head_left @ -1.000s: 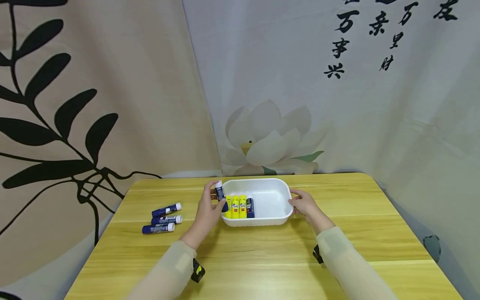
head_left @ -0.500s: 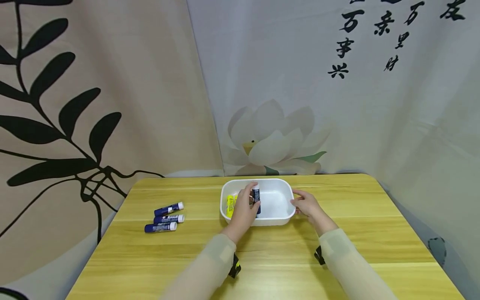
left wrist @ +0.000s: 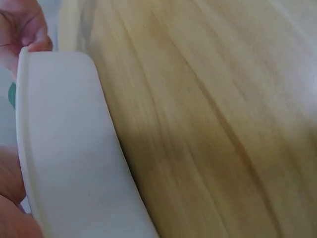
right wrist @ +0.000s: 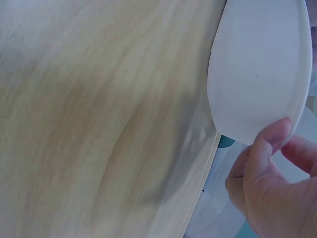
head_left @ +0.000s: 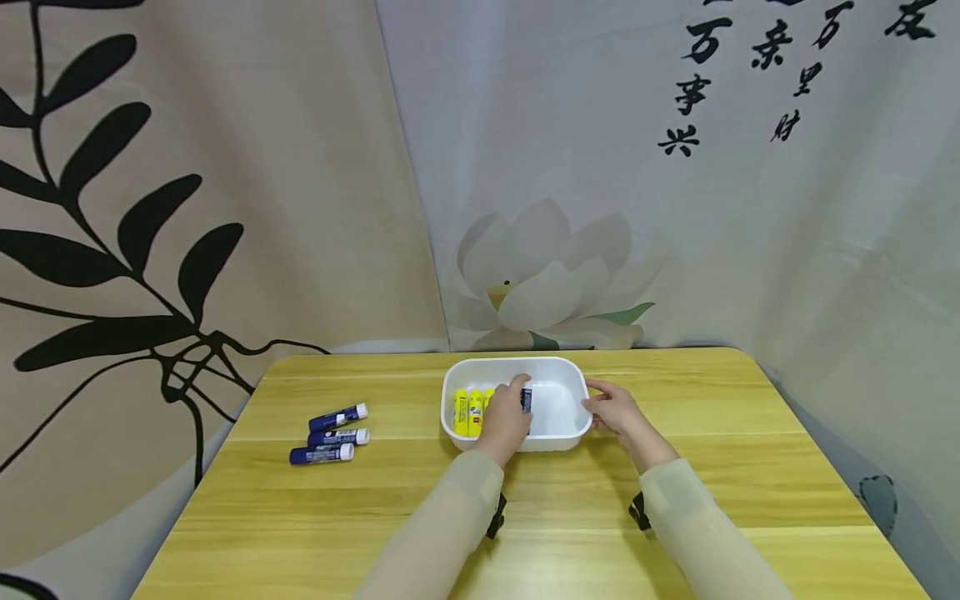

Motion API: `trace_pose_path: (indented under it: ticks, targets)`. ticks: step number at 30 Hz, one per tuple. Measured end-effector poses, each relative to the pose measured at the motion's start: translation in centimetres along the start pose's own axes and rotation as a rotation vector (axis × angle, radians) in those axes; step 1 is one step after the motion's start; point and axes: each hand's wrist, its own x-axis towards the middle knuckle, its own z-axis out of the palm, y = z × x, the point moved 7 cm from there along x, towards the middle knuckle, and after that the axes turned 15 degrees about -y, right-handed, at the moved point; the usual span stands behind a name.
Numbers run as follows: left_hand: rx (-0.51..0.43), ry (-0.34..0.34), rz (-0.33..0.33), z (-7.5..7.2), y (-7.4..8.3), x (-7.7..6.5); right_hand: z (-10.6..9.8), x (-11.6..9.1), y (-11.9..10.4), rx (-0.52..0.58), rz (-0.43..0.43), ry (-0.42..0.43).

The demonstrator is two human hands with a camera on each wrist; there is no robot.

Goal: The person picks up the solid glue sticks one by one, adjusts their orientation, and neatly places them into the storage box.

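A white plastic tray sits toward the back of the table. My left hand reaches over its near wall and holds a dark blue glue stick, low inside the tray; part of the stick is behind the hand. Left of that hand, several yellow glue sticks stand in a row, partly covered by it. At the tray's right end, my right hand pinches the rim between thumb and fingers. The right wrist view shows the thumb pressed on the tray's outer wall.
Three blue glue sticks with white caps lie on the wooden table, left of the tray. Close behind the table's back edge hangs a printed cloth with leaves, a flower and writing.
My left hand has carried the blue glue stick from the tray's left end rightward past the yellow ones, then lowered it inside. The right hand has stayed at the rim.
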Motion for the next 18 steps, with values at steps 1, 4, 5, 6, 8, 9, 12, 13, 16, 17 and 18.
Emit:
trace_pose_path:
  ticks: [1, 4, 5, 6, 8, 9, 12, 13, 16, 17, 18]
  targets:
    - [0.038, 0.002, -0.016, -0.01, -0.02, 0.08, -0.01, -0.05, -0.05, -0.001, 0.002, -0.002]
    - [0.159, 0.015, -0.070, -0.17, -0.13, 0.22, 0.05, -0.16, -0.20, 0.000, 0.008, -0.007]
    - [0.187, 0.019, -0.086, -0.24, -0.19, 0.24, 0.10, -0.18, -0.27, -0.001, 0.007, -0.008]
    - [0.215, 0.018, -0.105, -0.28, -0.27, 0.27, 0.15, -0.19, -0.30, -0.001, 0.008, -0.010]
    - [0.247, 0.004, -0.136, -0.29, -0.41, 0.30, 0.25, -0.22, -0.39, 0.000, 0.009, -0.010]
    - [0.260, -0.004, -0.145, -0.28, -0.43, 0.30, 0.29, -0.23, -0.41, -0.003, 0.010, -0.010]
    - [0.263, -0.018, -0.152, -0.23, -0.44, 0.30, 0.30, -0.25, -0.41, -0.001, 0.013, -0.002]
    - [0.252, -0.014, -0.147, -0.25, -0.41, 0.28, 0.28, -0.28, -0.41, -0.002, 0.014, 0.000]
    - [0.209, 0.023, -0.102, -0.41, -0.23, 0.15, 0.17, -0.35, -0.37, -0.006, 0.017, 0.007]
    - [0.189, 0.044, -0.080, -0.51, -0.15, 0.03, 0.14, -0.40, -0.37, -0.006, 0.018, 0.009]
    - [0.169, 0.069, -0.052, -0.64, -0.06, -0.13, 0.10, -0.44, -0.34, -0.007, 0.019, 0.010]
